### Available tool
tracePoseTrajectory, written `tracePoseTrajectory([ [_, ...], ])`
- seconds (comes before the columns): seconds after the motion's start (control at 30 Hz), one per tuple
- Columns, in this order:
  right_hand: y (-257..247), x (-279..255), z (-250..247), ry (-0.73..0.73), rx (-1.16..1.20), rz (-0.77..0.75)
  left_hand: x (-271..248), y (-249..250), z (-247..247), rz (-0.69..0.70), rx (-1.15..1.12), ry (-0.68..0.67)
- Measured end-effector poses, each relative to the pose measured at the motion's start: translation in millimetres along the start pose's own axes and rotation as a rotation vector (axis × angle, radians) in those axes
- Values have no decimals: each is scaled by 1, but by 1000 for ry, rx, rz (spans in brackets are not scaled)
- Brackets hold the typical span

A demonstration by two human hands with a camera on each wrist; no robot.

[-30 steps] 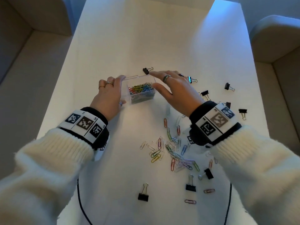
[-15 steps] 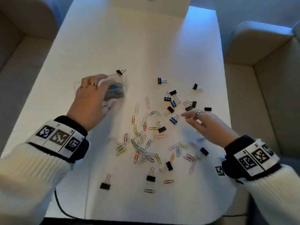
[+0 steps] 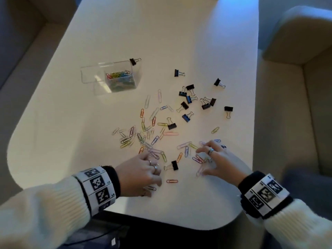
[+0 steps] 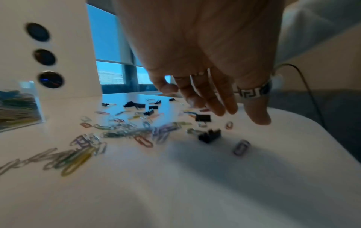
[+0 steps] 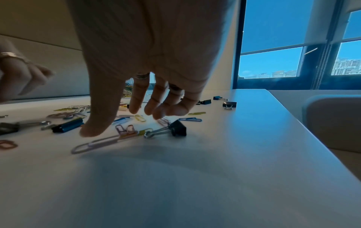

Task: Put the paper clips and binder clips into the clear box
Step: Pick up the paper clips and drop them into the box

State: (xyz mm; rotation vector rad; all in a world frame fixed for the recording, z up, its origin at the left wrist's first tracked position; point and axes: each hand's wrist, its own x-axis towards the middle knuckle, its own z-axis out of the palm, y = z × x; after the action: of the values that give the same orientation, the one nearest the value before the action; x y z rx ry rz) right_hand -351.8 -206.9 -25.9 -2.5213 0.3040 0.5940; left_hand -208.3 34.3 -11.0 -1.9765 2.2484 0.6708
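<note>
Hands, left hand [image 3: 142,169] and right hand [image 3: 218,159], hover with fingers loosely spread, grasping nothing, low over scattered paper clips [image 3: 152,139] and binder clips [image 3: 195,99] on the worktop [image 3: 179,36], probably to gather them toward the clear box [image 3: 111,76] well beyond.

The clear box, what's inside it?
Inside the clear box is a heap of colourful paper clips, filling its right part. The left part looks bare. Whatever lies under the heap is covered.
</note>
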Motion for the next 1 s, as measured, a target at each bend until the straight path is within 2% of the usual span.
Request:
tracePoseTrajectory([
  [0.13,2,1,6,-6,-122,0,-2,7,22,33,32,0],
  [0.27,1,7,10,45,-65,37,1,8,31,7,-10,38],
  [0.4,3,12,16,117,-41,12,1,6,34,-13,-56,91],
  [0.6,7,16,26,186,-109,-23,1,11,39,32,132,166],
  [0.67,7,16,32,282,-200,-68,-1,11,43,8,130,146],
  [0.73,6,17,38,377,-343,-102,0,13,37,-113,-102,171],
  [0.8,5,17,42,406,-451,-129,1,15,21,-294,-605,219],
  [0.9,1,16,43,411,-520,-150,10,10,-4,-584,-1539,292],
  [0.93,0,17,43,423,-496,-158,13,7,-9,-628,-1790,329],
  [1.0,-2,17,43,441,-465,-164,21,0,-16,-651,-2113,360],
])
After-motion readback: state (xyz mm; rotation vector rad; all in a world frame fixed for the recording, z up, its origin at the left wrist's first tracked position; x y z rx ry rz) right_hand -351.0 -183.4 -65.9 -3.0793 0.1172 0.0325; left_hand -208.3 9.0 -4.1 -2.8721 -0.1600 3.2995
